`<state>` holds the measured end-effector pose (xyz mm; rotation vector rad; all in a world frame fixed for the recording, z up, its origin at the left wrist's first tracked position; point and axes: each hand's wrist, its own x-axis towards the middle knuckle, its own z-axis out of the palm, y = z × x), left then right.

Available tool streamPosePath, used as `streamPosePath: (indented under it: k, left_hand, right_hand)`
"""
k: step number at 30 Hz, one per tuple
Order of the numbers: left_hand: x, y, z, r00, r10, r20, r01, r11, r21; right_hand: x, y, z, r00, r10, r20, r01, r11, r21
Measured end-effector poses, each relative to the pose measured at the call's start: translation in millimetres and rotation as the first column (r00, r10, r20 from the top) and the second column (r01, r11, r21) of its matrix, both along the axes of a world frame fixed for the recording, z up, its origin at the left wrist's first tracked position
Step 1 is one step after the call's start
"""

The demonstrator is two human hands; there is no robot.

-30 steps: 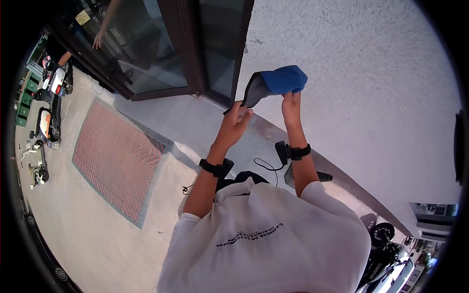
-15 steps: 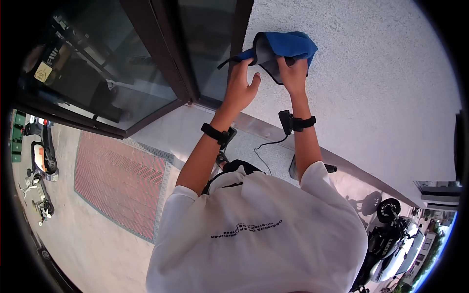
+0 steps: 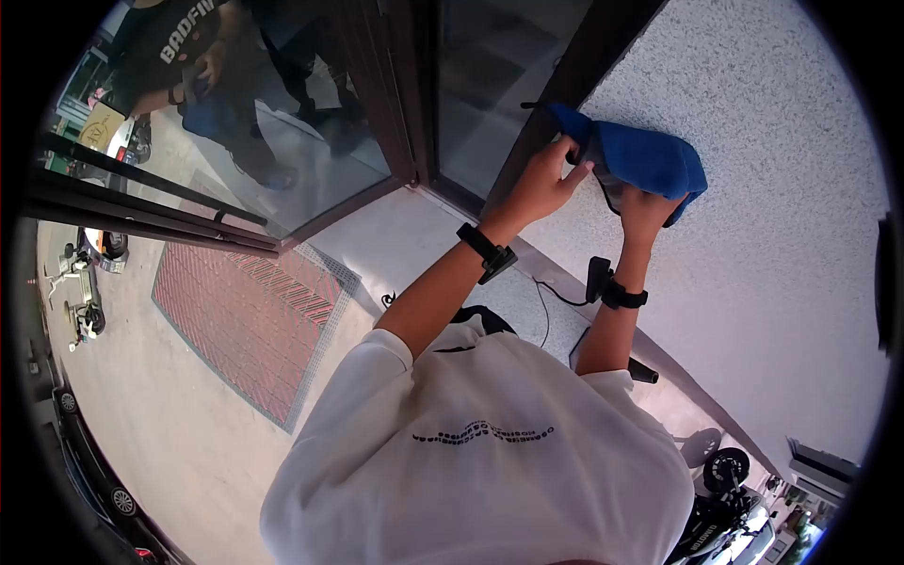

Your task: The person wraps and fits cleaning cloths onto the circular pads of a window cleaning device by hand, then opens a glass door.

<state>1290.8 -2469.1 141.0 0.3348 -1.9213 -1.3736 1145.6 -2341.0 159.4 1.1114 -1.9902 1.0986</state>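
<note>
A blue cloth item with a grey lining and dark edging [image 3: 645, 160] is held up in front of the speckled wall. My left hand [image 3: 554, 179] pinches its left end, where a dark strap sticks out beside the door frame. My right hand [image 3: 648, 209] is at its lower right side, with the fingers partly hidden by the fabric and closed on it. Both wrists wear black straps with small dark devices, and a black cable hangs near the right one.
The glass door [image 3: 311, 104] with its dark frame stands at the upper left, showing a person in a black shirt. A red patterned mat [image 3: 250, 320] lies on the pavement. Scooters [image 3: 83, 292] and a dark car are at the left, a motorcycle [image 3: 711, 527] at the lower right.
Both hands and the blue cloth item have shifted right in view. My right hand has turned and sits lower against the fabric. A person now shows at the glass door.
</note>
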Motion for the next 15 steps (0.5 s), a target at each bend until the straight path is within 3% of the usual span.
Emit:
streamPosePath:
  k: [1, 2, 3, 4, 5, 6, 7, 8, 9, 10, 12, 13, 14, 15]
  left_hand:
    - [15, -5, 6, 0.998, -0.057, 0.031, 0.053, 0.993, 0.104]
    - [28, -10, 3, 0.999, -0.035, -0.02, 0.036, 0.996, 0.087]
    - [45, -14, -4, 0.998, 0.005, -0.062, 0.001, 0.996, 0.09]
    - [64, -22, -11, 0.994, 0.047, -0.104, -0.038, 0.996, 0.087]
    - [88, -32, -15, 0.986, 0.09, -0.142, -0.079, 0.994, 0.078]
    - [125, -39, -7, 0.983, 0.168, -0.068, -0.154, 0.972, 0.175]
    - [161, -51, -15, 0.957, 0.285, -0.053, -0.267, 0.937, 0.227]
    - [197, -63, -28, 0.919, 0.392, -0.036, -0.367, 0.887, 0.279]
    - [237, -79, -39, 0.847, 0.518, -0.117, -0.482, 0.842, 0.244]
    - [281, -96, -49, 0.742, 0.651, -0.158, -0.603, 0.752, 0.266]
    - [376, -109, -36, 0.599, 0.798, -0.066, -0.746, 0.586, 0.315]
    - [421, -123, -59, 0.551, 0.823, -0.134, -0.724, 0.552, 0.413]
    - [469, -131, -73, 0.497, 0.865, -0.06, -0.793, 0.482, 0.372]
    - [505, -135, -78, 0.416, 0.906, -0.082, -0.816, 0.412, 0.405]
  right_hand:
    - [-1, -2, -3, 0.997, 0.022, 0.08, -0.021, 1.0, -0.018]
    - [2, -3, -3, 0.993, 0.008, 0.114, -0.008, 1.0, 0.0]
    - [16, -2, 14, 0.951, 0.189, 0.245, -0.204, 0.978, 0.039]
    - [50, -11, 22, 0.897, 0.152, 0.415, -0.177, 0.984, 0.023]
    - [83, -17, 44, 0.805, -0.057, 0.591, -0.217, 0.898, 0.382]
    - [106, -21, 46, 0.734, 0.012, 0.68, -0.47, 0.731, 0.494]
    - [130, -29, 42, 0.649, 0.104, 0.754, -0.694, 0.486, 0.531]
    - [155, -41, 42, 0.564, 0.201, 0.801, -0.818, 0.265, 0.51]
    - [179, -69, 42, 0.451, 0.231, 0.862, -0.893, 0.128, 0.432]
    - [206, -103, 34, 0.42, 0.278, 0.864, -0.908, 0.136, 0.397]
    - [270, -184, 4, 0.329, 0.458, 0.826, -0.944, 0.189, 0.271]
    - [309, -228, -14, 0.269, 0.583, 0.767, -0.96, 0.221, 0.169]
    - [350, -272, -31, 0.141, 0.607, 0.782, -0.981, 0.19, 0.029]
    - [389, -322, -50, 0.088, 0.652, 0.753, -0.995, 0.098, 0.03]
